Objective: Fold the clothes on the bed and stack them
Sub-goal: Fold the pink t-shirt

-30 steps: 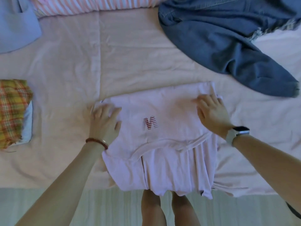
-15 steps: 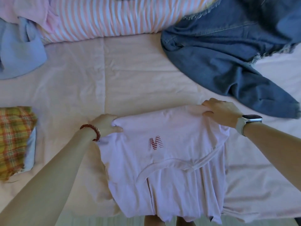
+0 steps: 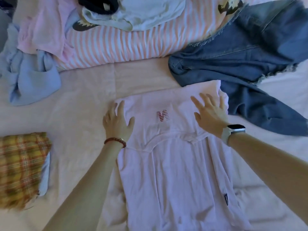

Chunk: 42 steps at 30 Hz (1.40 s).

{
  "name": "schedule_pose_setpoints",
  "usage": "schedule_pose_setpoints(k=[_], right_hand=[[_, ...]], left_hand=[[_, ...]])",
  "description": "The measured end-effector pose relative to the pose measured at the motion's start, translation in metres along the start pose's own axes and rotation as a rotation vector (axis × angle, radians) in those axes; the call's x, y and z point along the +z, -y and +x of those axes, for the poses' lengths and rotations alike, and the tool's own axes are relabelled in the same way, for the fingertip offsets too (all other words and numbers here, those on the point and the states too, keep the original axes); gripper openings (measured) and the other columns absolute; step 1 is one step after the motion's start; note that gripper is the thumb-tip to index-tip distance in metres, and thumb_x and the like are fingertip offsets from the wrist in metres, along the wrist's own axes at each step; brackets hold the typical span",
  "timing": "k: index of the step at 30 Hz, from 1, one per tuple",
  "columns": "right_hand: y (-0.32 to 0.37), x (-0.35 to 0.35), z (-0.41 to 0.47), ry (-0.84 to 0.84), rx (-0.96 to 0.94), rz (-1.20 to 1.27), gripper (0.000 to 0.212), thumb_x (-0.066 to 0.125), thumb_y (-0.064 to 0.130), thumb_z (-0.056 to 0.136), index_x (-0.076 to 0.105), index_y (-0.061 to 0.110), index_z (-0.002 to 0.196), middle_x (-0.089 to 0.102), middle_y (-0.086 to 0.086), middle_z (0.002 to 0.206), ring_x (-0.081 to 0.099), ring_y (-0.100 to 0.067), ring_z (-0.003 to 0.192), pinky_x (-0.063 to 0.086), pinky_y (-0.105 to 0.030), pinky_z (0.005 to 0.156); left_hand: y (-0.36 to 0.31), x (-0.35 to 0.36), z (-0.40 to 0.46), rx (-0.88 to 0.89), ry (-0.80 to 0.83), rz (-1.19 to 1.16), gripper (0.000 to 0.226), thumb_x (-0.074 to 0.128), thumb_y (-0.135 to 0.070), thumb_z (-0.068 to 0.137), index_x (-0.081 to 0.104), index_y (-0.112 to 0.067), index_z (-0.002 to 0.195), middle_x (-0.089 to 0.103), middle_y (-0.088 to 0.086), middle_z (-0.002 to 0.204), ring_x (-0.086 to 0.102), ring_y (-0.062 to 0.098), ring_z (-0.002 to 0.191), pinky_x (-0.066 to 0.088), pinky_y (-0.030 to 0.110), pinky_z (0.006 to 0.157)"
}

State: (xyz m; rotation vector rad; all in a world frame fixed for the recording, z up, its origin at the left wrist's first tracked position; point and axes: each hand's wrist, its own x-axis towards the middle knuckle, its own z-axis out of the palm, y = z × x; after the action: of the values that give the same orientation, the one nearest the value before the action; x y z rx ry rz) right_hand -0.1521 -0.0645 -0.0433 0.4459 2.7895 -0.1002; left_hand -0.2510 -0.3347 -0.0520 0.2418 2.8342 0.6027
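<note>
A pale lilac T-shirt (image 3: 175, 172) with a small red M logo lies flat on the pink bed sheet (image 3: 86, 90), its top part folded down over the body. My left hand (image 3: 117, 123) rests flat on the shirt's upper left corner, fingers spread. My right hand (image 3: 210, 114), with a watch on the wrist, presses flat on the upper right corner, fingers apart. Neither hand grips the cloth.
A folded plaid garment (image 3: 20, 169) lies at the left edge. Blue denim (image 3: 246, 64) sprawls at the upper right, touching the shirt's corner. A light blue garment (image 3: 31, 80), a pink one (image 3: 43, 27), a striped pillow (image 3: 116, 45) and white clothes (image 3: 150, 12) lie at the back.
Both hands pinched the shirt's far corners half a second ago; now they lie open and flat on it. The shirt sits farther up the bed and the view has tilted upward.
</note>
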Motion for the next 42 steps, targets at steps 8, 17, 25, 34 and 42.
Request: schedule_pose_setpoints(k=[8,17,25,34,42], right_hand=[[0.099,0.104,-0.128,-0.057,-0.271,0.247,0.048,0.033,0.018,0.081,0.055,0.012,0.123,0.055,-0.016,0.129,0.053,-0.035,0.119,0.038,-0.058,0.098],[0.125,0.143,-0.188,0.191,-0.427,0.219,0.075,0.076,0.017,0.064,0.042,0.011,0.13,0.043,-0.007,0.14,0.039,-0.029,0.13,0.044,-0.053,0.094],[0.13,0.146,-0.183,0.282,-0.417,0.077,0.075,0.079,0.022,0.059,0.046,0.017,0.126,0.046,-0.011,0.137,0.036,-0.032,0.127,0.047,-0.055,0.088],[0.157,0.143,-0.203,0.175,-0.508,0.134,0.074,0.078,0.019,0.064,0.039,0.015,0.128,0.053,-0.009,0.135,0.051,-0.03,0.124,0.046,-0.061,0.088],[0.144,0.15,-0.212,0.232,-0.508,-0.066,0.077,0.078,0.02,0.059,0.043,0.025,0.128,0.044,-0.008,0.142,0.035,-0.032,0.13,0.038,-0.067,0.085]], left_hand=[[0.068,0.061,-0.16,-0.599,0.063,-0.326,0.052,0.066,-0.02,0.082,0.046,0.0,0.126,0.051,0.021,0.118,0.043,0.029,0.114,0.039,0.033,0.088],[0.078,0.054,-0.172,-0.685,-0.068,-0.461,0.036,0.049,-0.009,0.093,0.034,-0.011,0.061,0.033,0.003,0.058,0.033,0.024,0.067,0.02,0.029,0.057],[0.115,0.033,-0.173,-0.736,-0.055,-0.612,0.019,0.05,-0.023,0.095,0.055,-0.006,0.089,0.046,0.001,0.069,0.043,0.021,0.074,0.033,0.027,0.064],[0.102,0.051,-0.253,-0.789,0.022,-0.36,0.022,0.068,-0.024,0.081,0.052,-0.01,0.087,0.045,0.002,0.094,0.046,0.019,0.073,0.03,0.024,0.061],[0.125,0.036,-0.258,-0.868,-0.163,-0.524,0.031,0.052,-0.011,0.093,0.05,0.0,0.064,0.028,0.007,0.053,0.035,0.011,0.053,0.03,0.014,0.049]])
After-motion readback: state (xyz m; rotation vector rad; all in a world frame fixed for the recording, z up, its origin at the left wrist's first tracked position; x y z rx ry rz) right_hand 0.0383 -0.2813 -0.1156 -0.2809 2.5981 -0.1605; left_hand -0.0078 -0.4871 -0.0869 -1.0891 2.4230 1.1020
